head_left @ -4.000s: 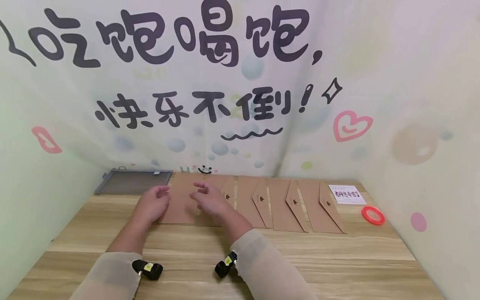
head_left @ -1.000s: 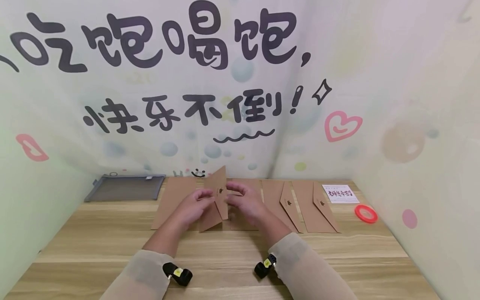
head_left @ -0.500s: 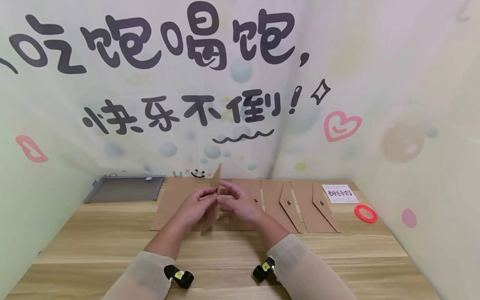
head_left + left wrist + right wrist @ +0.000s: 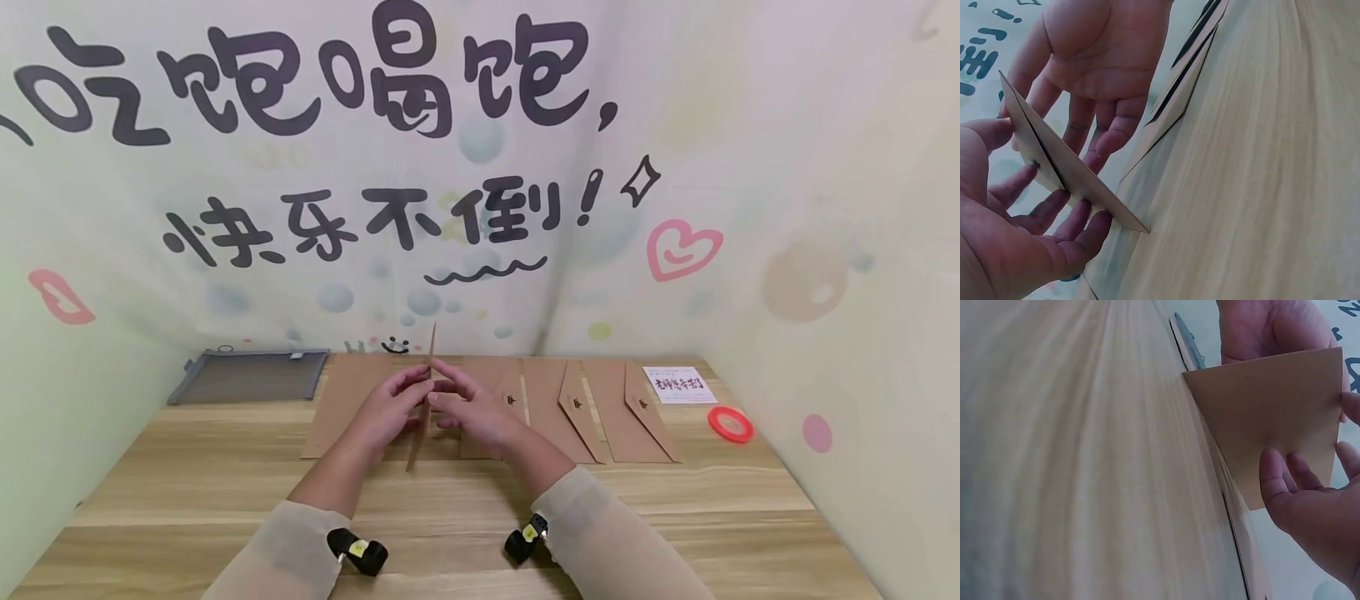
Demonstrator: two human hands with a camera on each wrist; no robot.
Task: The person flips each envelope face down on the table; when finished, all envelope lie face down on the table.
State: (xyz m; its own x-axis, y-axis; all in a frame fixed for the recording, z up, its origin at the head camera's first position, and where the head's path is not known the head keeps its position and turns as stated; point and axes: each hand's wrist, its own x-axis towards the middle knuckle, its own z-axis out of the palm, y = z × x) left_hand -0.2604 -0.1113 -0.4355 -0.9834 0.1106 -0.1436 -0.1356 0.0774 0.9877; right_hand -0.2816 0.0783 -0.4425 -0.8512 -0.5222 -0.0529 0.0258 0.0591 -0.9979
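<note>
A brown paper envelope (image 4: 417, 446) stands upright between my two hands, nearly edge-on in the head view. My left hand (image 4: 388, 417) holds it from the left, its fingertips on the flap side with the small dark logo (image 4: 1036, 164), as the left wrist view shows. From the other side my right hand (image 4: 480, 408) holds it, with fingertips against the plain face (image 4: 1272, 406) in the right wrist view. A plain-faced envelope (image 4: 341, 408) lies flat to the left. To the right lie three more, flaps folded over; the nearest envelope (image 4: 487, 371) is partly covered by my right hand.
At the back left of the wooden table (image 4: 442, 517) lies a grey mesh zip pouch (image 4: 251, 379). A white card (image 4: 681, 385) with dark red writing and a red ring (image 4: 713, 422) are at the right. A printed cloth (image 4: 360, 308) hangs behind the table.
Four seconds ago the envelopes all lay flat, hands over the leftmost ones. The second envelope has since been lifted, and over the last second it has turned from flap-facing to edge-on.
</note>
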